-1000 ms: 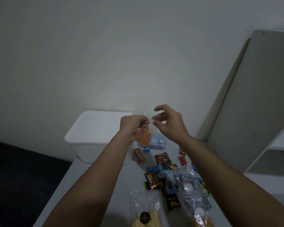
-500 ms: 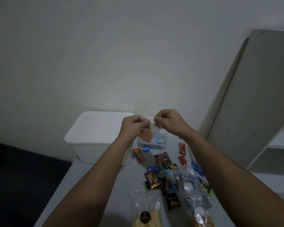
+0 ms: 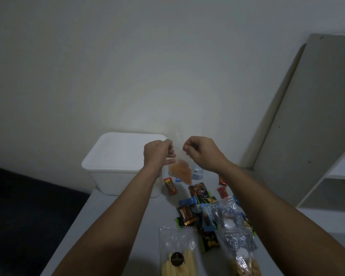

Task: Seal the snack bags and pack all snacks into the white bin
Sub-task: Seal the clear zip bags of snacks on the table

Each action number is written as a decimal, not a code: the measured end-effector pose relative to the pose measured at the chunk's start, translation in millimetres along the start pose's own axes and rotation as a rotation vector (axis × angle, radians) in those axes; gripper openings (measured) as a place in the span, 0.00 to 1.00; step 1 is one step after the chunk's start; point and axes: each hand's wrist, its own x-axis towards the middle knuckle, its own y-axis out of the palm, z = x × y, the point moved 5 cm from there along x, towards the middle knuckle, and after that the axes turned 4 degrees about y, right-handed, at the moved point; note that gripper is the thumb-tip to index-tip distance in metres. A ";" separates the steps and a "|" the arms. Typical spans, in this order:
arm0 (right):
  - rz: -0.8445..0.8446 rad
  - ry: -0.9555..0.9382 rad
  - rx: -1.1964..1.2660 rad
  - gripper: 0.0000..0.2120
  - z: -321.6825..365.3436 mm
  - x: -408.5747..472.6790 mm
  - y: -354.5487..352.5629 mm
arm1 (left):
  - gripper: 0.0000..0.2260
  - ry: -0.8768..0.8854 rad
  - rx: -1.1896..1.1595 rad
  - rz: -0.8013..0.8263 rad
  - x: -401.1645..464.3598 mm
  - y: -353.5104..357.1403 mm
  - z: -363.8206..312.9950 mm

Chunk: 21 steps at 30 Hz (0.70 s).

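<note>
A small clear bag with orange snacks hangs in the air above the table. My left hand pinches its top edge on the left, and my right hand pinches the same edge on the right. The white bin stands at the table's back left, just left of my left hand. Two clear bags lie near the front edge: one with pale yellow sticks and one with brown snacks. Several small wrapped snacks are scattered between them and the bin.
A small clear tub with a blue item sits behind the held bag. The grey table drops off on the left to a dark floor. A grey board leans on the wall at right, beside a white shelf unit.
My right hand went from loosely open beside the bag to pinching its top edge. Both hands then drew slightly apart along that edge, and the bag hangs lower.
</note>
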 end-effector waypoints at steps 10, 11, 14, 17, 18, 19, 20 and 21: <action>-0.053 0.166 0.115 0.07 -7.7 -17.6 12.9 | 0.05 0.061 0.074 0.056 -9.8 -14.2 8.5; -0.037 0.166 0.125 0.07 -8.0 -19.9 16.1 | 0.06 0.068 0.100 0.029 -10.8 -17.9 11.6; 0.061 0.179 0.175 0.05 -11.3 -29.6 28.2 | 0.08 0.115 0.213 -0.081 -15.9 -31.1 20.0; 0.218 0.208 0.094 0.16 -16.7 -42.1 45.9 | 0.04 0.102 0.231 -0.108 -22.0 -38.7 27.6; 0.237 0.207 0.042 0.15 -18.5 -45.6 51.7 | 0.04 0.076 0.212 -0.102 -21.7 -39.9 32.0; 0.234 0.206 0.007 0.12 -20.4 -48.4 56.8 | 0.04 0.051 0.202 -0.095 -22.8 -41.1 35.2; 0.220 0.206 -0.004 0.08 -21.6 -51.2 61.1 | 0.03 0.039 0.203 -0.090 -23.0 -42.6 38.8; 0.203 0.217 0.014 0.05 -22.9 -54.0 64.8 | 0.04 0.038 0.209 -0.089 -23.7 -45.2 42.2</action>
